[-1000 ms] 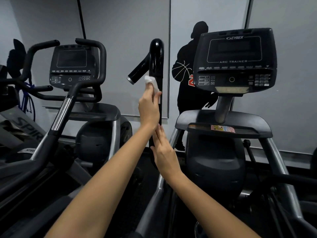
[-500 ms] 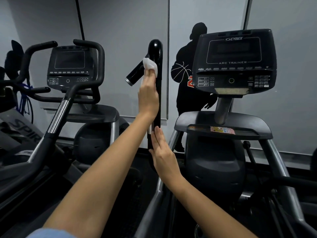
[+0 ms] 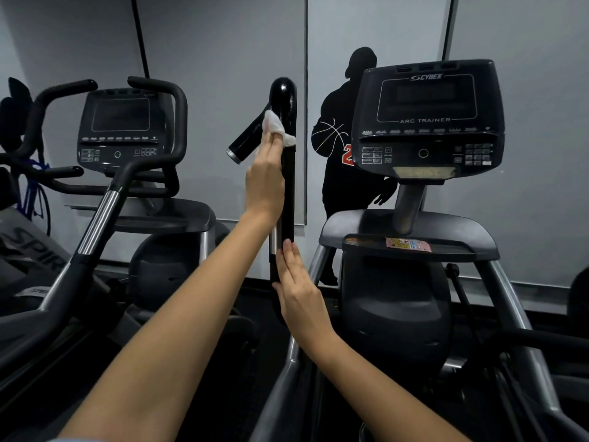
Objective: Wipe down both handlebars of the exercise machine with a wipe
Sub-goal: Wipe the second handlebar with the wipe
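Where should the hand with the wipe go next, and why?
Probably up over the handlebar's rounded top. The left hand presses the wipe just below it, at the side grip's joint, while the right hand steadies the bar lower down.

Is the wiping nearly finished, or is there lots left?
Not nearly. The left hand presses the wipe high on the black handlebar, near the side grip, while the right hand steadies it lower down. The other handlebar isn't in view, so it probably remains.
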